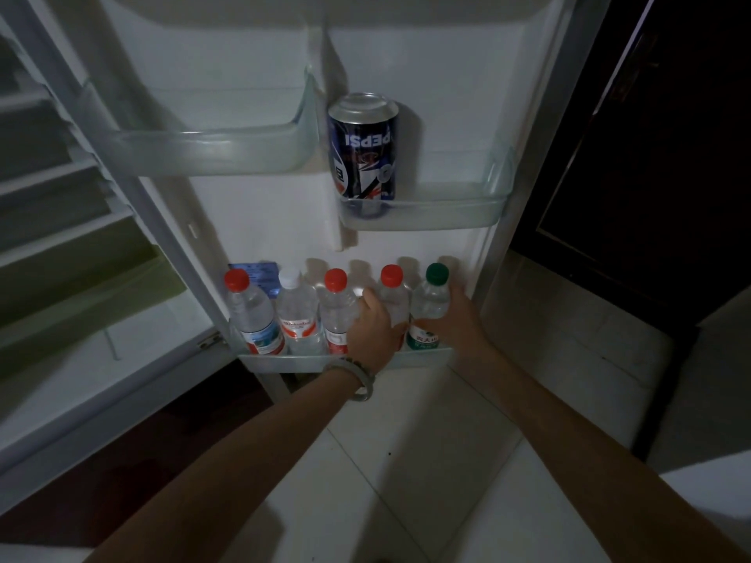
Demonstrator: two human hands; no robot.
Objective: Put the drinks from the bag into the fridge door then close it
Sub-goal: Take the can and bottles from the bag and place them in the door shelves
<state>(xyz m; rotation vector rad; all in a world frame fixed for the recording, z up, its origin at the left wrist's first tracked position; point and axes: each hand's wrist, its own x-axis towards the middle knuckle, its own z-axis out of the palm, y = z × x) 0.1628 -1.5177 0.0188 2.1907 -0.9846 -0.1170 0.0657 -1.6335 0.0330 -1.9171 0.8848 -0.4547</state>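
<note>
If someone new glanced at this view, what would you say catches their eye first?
Probably the upside-down Pepsi can standing alone in the right middle door shelf. Next, the row of five water bottles in the bottom door shelf, where the left hand and right hand flank the green-capped bottle at the right end.

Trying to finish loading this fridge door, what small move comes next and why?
Probably let go of both bottles: the left hand and right hand grip the red-capped bottle and green-capped bottle, which already stand upright in the bottom shelf.
</note>
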